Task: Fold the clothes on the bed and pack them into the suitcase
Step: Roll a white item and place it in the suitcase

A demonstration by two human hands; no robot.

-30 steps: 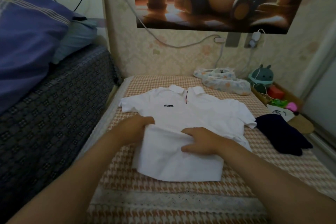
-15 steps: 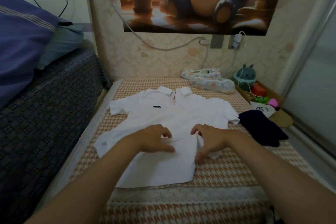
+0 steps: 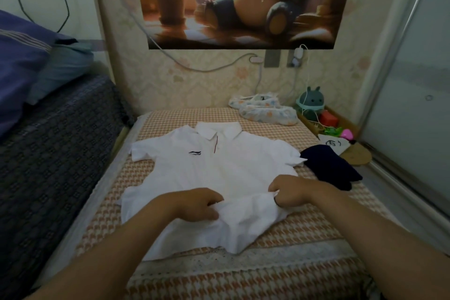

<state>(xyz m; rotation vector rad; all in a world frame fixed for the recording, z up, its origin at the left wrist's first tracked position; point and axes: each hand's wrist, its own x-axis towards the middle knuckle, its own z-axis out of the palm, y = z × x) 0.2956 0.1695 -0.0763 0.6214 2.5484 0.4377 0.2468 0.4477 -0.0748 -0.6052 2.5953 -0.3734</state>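
- Gripping the white polo shirt (image 3: 219, 168) at its lower half, both hands work a fold; the left hand (image 3: 194, 204) has its fingers curled into a bunched ridge of cloth near the middle; the right hand (image 3: 292, 190) pinches a raised flap on the person's right
- the shirt lies front up on the checked bed (image 3: 304, 231), collar toward the wall, sleeves spread, hem toward the person; upper part flat, lower part rumpled
- step in hand, as judged: bringing the shirt's lower body into a fold
- doing it well: keep both grips level so the crease runs straight across; lift the cloth just clear of the textured mat rather than dragging it; smooth the ridge between the hands before laying it down, else wrinkles get pressed in; the sleeves probably need tucking in, or the packet ends up too wide
- dark garment (image 3: 328, 168) lies just beside the shirt's sleeve on the right, contact unclear; likely next to fold; keep the shirt from sliding onto it
- patterned cloth pieces (image 3: 267, 111) sit by the wall, well apart from the shirt; cannot tell whether they are clothes to pack
- hidden or unclear: no suitcase in view; fingertips of both hands are buried in cloth, so grip depth cannot be told; the left forearm covers part of the near hem; the bottom edge cuts off both arms; the view's edges are soft and warped
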